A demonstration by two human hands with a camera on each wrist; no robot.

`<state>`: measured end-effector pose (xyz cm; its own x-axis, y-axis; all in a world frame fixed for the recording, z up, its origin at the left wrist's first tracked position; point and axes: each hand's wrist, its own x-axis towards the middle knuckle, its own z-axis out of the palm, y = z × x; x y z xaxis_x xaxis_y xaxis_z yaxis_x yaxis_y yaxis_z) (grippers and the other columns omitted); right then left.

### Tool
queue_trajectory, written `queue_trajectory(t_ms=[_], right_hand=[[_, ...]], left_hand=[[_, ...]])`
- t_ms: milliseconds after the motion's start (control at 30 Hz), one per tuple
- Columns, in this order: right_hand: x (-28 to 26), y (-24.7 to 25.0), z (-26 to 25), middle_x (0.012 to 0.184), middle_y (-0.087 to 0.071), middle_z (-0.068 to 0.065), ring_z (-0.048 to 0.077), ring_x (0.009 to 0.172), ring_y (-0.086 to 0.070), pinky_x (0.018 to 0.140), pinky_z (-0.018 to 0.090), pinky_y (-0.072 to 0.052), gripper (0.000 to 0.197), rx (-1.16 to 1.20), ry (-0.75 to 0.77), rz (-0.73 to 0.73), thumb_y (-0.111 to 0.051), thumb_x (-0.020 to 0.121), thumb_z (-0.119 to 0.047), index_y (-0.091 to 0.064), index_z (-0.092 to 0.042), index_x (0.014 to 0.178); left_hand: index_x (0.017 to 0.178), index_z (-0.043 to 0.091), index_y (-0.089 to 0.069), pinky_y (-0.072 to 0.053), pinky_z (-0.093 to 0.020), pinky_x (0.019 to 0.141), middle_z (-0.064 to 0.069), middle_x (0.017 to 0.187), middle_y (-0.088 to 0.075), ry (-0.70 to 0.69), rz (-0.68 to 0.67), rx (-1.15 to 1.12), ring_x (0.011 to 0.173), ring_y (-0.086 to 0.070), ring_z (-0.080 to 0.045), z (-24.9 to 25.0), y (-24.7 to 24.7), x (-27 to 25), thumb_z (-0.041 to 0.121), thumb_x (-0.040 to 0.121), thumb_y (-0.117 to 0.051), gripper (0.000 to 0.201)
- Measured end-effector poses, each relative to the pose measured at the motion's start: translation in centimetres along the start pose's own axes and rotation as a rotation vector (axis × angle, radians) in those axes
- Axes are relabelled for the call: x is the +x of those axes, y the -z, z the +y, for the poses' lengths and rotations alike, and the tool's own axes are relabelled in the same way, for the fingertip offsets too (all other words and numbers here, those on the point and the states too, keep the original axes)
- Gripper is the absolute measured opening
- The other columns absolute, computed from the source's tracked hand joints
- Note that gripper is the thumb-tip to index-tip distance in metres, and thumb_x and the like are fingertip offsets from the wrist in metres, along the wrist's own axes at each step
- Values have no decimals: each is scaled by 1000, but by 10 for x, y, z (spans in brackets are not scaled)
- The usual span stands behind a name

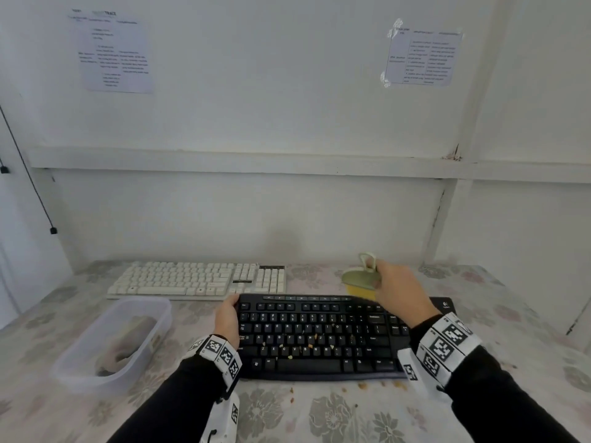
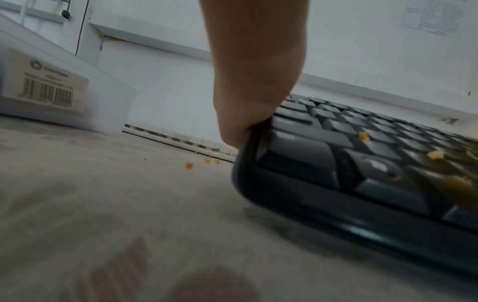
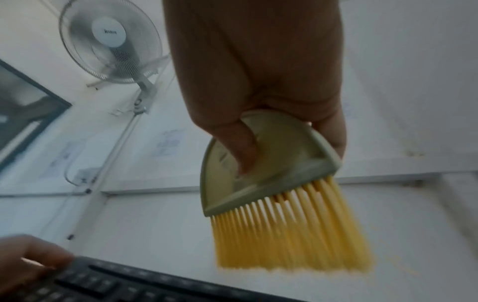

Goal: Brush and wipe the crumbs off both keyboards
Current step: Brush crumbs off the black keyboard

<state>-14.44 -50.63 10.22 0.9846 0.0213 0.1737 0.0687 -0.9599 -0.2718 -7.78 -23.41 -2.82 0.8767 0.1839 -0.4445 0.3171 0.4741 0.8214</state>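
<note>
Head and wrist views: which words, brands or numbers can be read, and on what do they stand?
"CENTURY": label with barcode on the plastic container.
Letters such as "Q W E R T Y": keys of the black keyboard.
"TRACE": left wall sheet; rest blurred.
Right wall sheet, fan badge: unreadable.

Soft even daylight, faint shadows, wide-angle bending at edges, wrist views motion-blurred (bristles [image 3: 292,230] smeared)

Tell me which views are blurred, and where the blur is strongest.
Head view: mostly sharp, wall papers unreadable. Left wrist view: near end of black keyboard and crumbs smeared. Right wrist view: brush bristles streaked, left hand soft.
</note>
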Motion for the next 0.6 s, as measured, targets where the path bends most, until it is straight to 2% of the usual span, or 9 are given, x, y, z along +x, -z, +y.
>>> queue_trajectory(t_ms=[100, 167, 233, 300, 367, 433, 500, 600], right_hand=[[3, -13, -48, 93, -56, 2, 14, 76, -51, 53, 14, -34, 30, 192, 170, -38, -49, 91, -6, -54, -12, 120], [6, -32, -82, 91, -56, 2, 10, 66, -50, 49, 12, -34, 27, 271, 262, -88, -46, 94, -10, -53, -8, 120], [7, -52, -108, 88, -55, 2, 5, 54, -45, 45, 11, -37, 29, 326, 324, -143, -44, 96, -11, -52, -7, 123], [7, -66, -123, 88, -55, 5, 6, 54, -43, 48, 13, -37, 30, 309, 366, -169, -43, 96, -10, -50, -6, 125], [6, -73, -127, 93, -58, 10, 15, 65, -49, 59, 21, -39, 31, 282, 376, -204, -42, 95, -8, -48, -7, 126], [4, -76, -122, 99, -60, 12, 18, 78, -51, 68, 24, -39, 31, 240, 369, -232, -43, 94, -7, -49, -8, 125], [2, -75, -111, 100, -62, 10, 20, 82, -53, 71, 26, -40, 29, 175, 357, -236, -44, 93, -7, -53, -8, 121], [2, -68, -89, 108, -63, 11, 20, 84, -54, 79, 29, -46, 25, 125, 267, -234, -45, 94, -9, -56, -8, 117]], left_hand=[[81, 7, -66, -49, -42, 81, -16, 82, -67, 2, -21, 5, 78, -62, -33, 0, 1, 0, 30, 95, -39, 38], [82, 8, -67, -49, -41, 78, -15, 82, -66, -1, -26, 23, 78, -62, -33, 0, 4, -1, 31, 94, -40, 37], [85, 7, -67, -48, -42, 83, -15, 83, -66, -42, -33, 40, 84, -61, -33, -1, 6, 0, 28, 93, -40, 35], [91, 5, -67, -46, -40, 87, -13, 86, -66, -123, -38, 55, 90, -60, -30, 0, 6, -2, 21, 95, -37, 34], [93, 4, -65, -47, -34, 77, -12, 86, -66, -170, -44, 57, 85, -60, -25, 1, 6, -5, 18, 98, -32, 36], [91, 2, -66, -46, -34, 71, -14, 80, -64, -146, -37, 41, 75, -59, -25, 1, 6, -4, 22, 97, -35, 37], [93, 2, -68, -46, -40, 79, -17, 81, -65, -85, -36, 4, 75, -60, -30, 0, 6, -2, 28, 92, -42, 38], [92, 4, -70, -47, -47, 89, -19, 89, -67, -36, -37, -27, 84, -62, -34, -1, 8, 2, 32, 86, -44, 39]])
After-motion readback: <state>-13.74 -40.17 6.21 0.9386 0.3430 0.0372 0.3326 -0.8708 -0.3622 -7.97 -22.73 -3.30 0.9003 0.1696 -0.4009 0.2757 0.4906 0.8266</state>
